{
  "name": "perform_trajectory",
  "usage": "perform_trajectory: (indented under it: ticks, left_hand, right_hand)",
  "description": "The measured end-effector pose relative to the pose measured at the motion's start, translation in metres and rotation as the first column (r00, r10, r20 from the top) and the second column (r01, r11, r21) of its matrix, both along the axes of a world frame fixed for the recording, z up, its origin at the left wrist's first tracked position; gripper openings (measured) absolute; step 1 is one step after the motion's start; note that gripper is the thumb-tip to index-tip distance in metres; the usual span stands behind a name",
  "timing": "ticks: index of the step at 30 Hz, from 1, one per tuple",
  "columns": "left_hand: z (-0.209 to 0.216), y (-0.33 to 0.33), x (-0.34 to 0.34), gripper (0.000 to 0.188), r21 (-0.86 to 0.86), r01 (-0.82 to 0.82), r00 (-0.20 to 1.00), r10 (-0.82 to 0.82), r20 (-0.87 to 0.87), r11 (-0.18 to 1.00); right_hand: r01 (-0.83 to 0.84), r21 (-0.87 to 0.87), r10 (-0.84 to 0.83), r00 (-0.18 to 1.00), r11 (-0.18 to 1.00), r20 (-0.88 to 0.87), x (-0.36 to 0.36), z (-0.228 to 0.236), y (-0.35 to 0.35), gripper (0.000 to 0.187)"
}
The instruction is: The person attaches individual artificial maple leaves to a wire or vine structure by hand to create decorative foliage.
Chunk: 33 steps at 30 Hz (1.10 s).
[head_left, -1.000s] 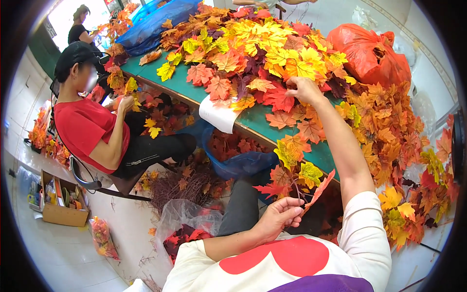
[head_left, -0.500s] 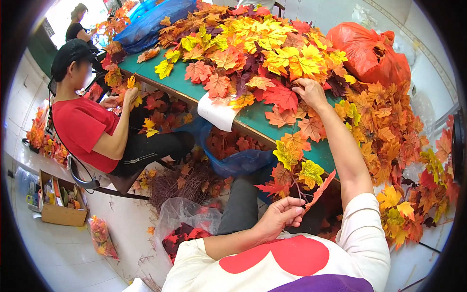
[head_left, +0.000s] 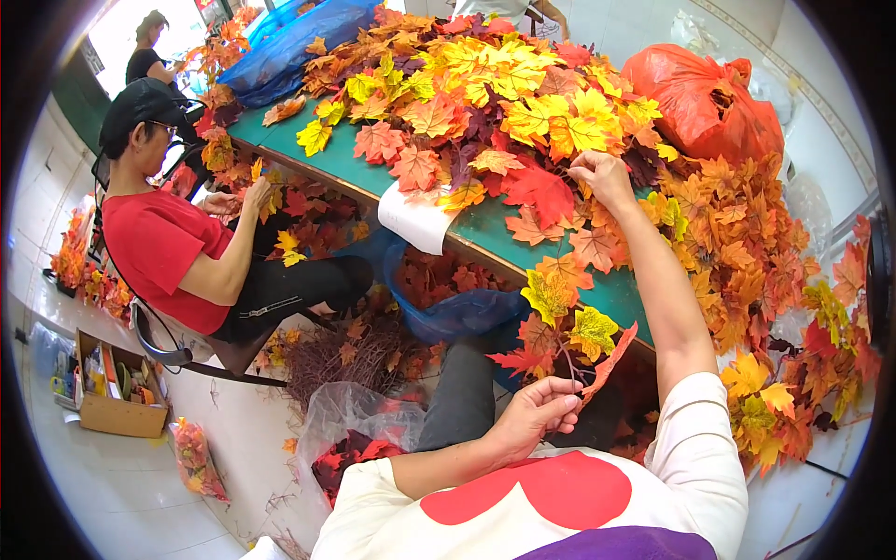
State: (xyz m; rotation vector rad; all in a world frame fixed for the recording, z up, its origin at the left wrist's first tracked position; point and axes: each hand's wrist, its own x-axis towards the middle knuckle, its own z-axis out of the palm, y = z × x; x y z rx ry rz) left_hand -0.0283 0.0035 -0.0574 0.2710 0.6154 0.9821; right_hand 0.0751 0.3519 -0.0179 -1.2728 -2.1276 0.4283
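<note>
My left hand (head_left: 534, 422) is closed near my lap around the thin brown stem of an artificial maple-leaf spray (head_left: 549, 297). Yellow-green, orange and red leaves spread from that stem, one of them seen edge-on beside my fingers. Over the table, my right hand (head_left: 603, 179) pinches at the stem end of a single red maple leaf (head_left: 543, 194). That leaf looks slightly blurred and raised from those below it. Beyond my right fingers rises a large heap of yellow, orange and dark purple leaves (head_left: 495, 70).
A white paper sheet (head_left: 411, 222) hangs over the edge of the green table (head_left: 350, 173). A red plastic bag (head_left: 700, 98) stands at the back right. To the left sits a co-worker in a red shirt (head_left: 168, 245). Below the table are a blue bag (head_left: 457, 322) and bundled stems (head_left: 331, 364).
My right hand has closed on the red leaf's stem, and the leaf has lifted and tilted a little. My left hand stays nearly still with the spray.
</note>
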Motion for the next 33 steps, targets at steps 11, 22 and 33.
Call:
perform_trajectory:
  ticks: [11,22,33]
  left_hand:
    - [-0.003,-0.003,0.004,0.018,-0.001,-0.008,1.000,0.008,-0.018,1.000]
    - [0.000,-0.007,0.007,0.018,0.032,-0.015,0.998,0.016,-0.056,0.999]
    - [0.004,-0.012,0.013,0.017,0.121,-0.110,0.991,0.118,-0.060,0.986]
  right_hand:
    - [-0.292,0.456,0.097,0.910,0.841,0.404,0.005,-0.008,0.004,0.006]
    - [-0.089,-0.065,0.047,0.873,0.994,-0.486,0.012,0.022,0.011,0.013]
    - [-0.103,0.078,0.119,0.492,0.992,-0.862,0.072,0.083,-0.050,0.011]
